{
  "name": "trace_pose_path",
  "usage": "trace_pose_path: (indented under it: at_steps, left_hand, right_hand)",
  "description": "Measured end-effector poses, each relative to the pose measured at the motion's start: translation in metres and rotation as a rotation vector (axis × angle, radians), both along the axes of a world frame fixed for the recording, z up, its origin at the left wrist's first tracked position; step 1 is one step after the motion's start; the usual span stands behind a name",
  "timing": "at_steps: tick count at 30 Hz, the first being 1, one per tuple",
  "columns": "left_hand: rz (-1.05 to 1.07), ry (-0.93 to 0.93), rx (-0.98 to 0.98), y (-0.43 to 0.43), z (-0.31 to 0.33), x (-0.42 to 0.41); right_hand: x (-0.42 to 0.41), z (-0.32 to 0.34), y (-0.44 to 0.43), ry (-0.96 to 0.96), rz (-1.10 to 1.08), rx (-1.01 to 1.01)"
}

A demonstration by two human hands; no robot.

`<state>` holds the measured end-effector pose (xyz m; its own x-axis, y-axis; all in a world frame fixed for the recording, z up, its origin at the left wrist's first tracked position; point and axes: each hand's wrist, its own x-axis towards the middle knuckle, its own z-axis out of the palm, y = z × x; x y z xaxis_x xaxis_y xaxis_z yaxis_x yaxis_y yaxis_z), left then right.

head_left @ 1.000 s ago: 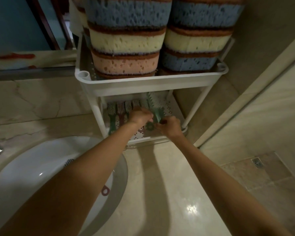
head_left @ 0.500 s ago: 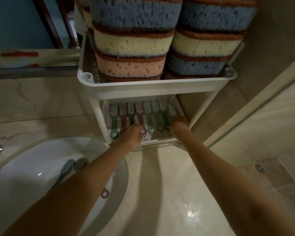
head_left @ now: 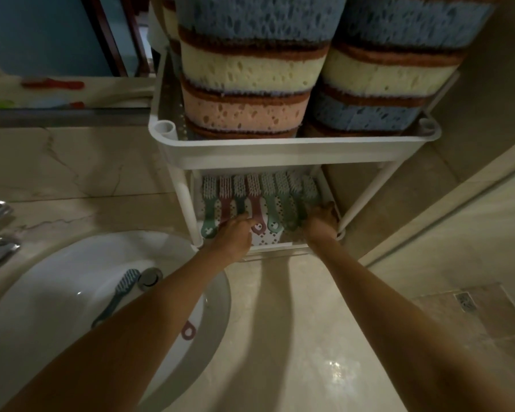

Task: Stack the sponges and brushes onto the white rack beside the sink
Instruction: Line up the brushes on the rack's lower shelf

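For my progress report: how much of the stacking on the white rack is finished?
Done: sponge stacks fill the rack top tier, and a row of brushes lies on the lower one. In hand: the left hand and right hand are at that row. Remaining: a blue brush and a red handle lie in the sink.
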<state>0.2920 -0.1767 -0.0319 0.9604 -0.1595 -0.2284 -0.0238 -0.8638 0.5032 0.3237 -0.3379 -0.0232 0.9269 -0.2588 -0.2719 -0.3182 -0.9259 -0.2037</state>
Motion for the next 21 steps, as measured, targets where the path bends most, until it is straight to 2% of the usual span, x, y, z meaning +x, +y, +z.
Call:
trace_pose_path:
  at_steps: [5,9,13,17,19,21]
  left_hand:
    - [0.084,-0.076,-0.066,-0.004,0.006,-0.007]
    - [0.139,-0.151,-0.19,0.0,0.012,-0.026]
    - [0.249,-0.174,-0.322,0.023,0.015,-0.064]
    - [0.433,-0.187,-0.377,0.07,-0.001,-0.111]
    - [0.567,-0.119,-0.359,0.096,-0.014,-0.134]
    - [0.684,-0.028,-0.321,0.121,-0.03,-0.151]
  right_hand:
    - [-0.014,-0.007,0.002,-0.051,0.013,-0.03]
    - [-0.04,-0.009,0.012,-0.253,0.009,0.011]
    - [-0.08,-0.016,0.042,-0.555,0.077,0.172]
    - [-0.123,-0.016,0.095,-0.672,0.168,0.428]
    - [-0.145,-0.025,0.125,-0.615,0.311,0.497]
    - [-0.16,-0.039,0.153,-0.398,0.455,0.531]
